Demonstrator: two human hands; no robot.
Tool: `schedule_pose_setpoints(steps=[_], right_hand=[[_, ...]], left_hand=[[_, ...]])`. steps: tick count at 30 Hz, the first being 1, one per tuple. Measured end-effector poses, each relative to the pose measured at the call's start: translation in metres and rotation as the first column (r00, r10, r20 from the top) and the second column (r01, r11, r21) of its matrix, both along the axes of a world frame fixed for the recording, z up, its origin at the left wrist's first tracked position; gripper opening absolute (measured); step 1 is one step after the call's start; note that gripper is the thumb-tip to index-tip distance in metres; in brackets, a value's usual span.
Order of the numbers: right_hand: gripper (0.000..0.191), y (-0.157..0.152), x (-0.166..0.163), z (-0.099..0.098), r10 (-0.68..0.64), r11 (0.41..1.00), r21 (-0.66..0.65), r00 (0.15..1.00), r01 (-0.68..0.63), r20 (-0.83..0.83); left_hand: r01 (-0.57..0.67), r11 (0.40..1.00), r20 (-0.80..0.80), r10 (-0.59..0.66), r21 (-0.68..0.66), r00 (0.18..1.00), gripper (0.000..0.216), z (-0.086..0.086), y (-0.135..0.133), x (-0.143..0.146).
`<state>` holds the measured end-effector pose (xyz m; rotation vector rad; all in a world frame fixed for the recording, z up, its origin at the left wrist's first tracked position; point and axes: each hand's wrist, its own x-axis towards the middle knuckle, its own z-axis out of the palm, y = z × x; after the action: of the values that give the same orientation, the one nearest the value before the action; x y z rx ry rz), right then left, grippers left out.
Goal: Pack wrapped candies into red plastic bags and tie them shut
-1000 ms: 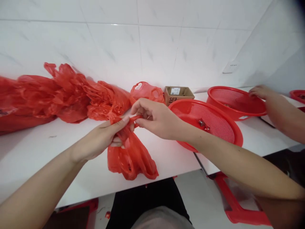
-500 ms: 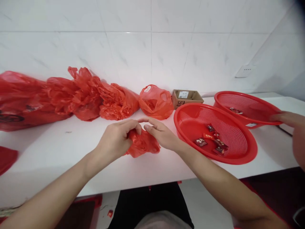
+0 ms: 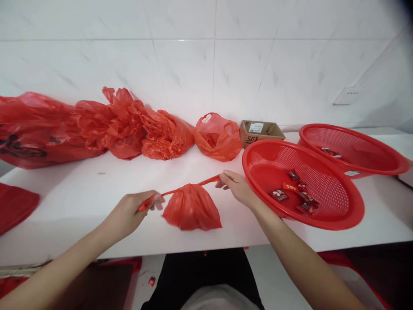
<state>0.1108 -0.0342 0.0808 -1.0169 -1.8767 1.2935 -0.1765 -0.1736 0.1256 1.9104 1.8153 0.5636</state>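
A small red plastic bag point(image 3: 192, 209) hangs gathered between my hands, just over or on the white table. My left hand point(image 3: 134, 212) is closed on one of its twisted handles, to the bag's left. The other handle is pinched in my right hand point(image 3: 236, 185), and both are pulled out taut to the sides. What the bag contains is hidden. Beside my right forearm stands a red perforated basket point(image 3: 258, 196) with several small wrapped candies point(image 3: 306, 199) in it.
Behind it on the right is another red basket point(image 3: 361, 129) with a few wrapped pieces. A small cardboard box point(image 3: 271, 131) stands by the wall. An upright open red bag point(image 3: 219, 142) and several bunched red bags point(image 3: 167, 135) line the wall leftward.
My hands have moved apart from the bag's top, drawing its handles out tight to left and right. The other person's hand at the far basket has mostly left the view.
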Motion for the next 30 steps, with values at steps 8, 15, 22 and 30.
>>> schedule_pose_setpoints(steps=[8,15,22,30], right_hand=[[0.032,0.007,-0.029,-0.053,-0.264,0.964,0.024,0.957,0.263,0.122],[0.036,-0.047,-0.058,-0.049,-0.239,0.96,0.208,0.938,0.19,0.25],[0.023,-0.026,-0.023,-0.059,-0.165,0.961,0.247,0.976,0.126,0.144],[0.016,-0.011,0.008,-0.062,-0.223,0.957,0.202,0.973,0.207,0.056]], left_hand=[[-0.179,0.984,0.14,0.177,0.005,0.974,0.038,-0.031,-0.014,0.0],[-0.17,0.952,0.189,0.123,0.255,0.974,0.035,-0.066,0.045,0.042],[-0.249,0.951,0.137,0.226,0.184,0.964,0.03,-0.096,0.073,0.046],[-0.302,0.938,0.139,0.28,0.173,0.95,0.036,-0.092,0.069,0.034]])
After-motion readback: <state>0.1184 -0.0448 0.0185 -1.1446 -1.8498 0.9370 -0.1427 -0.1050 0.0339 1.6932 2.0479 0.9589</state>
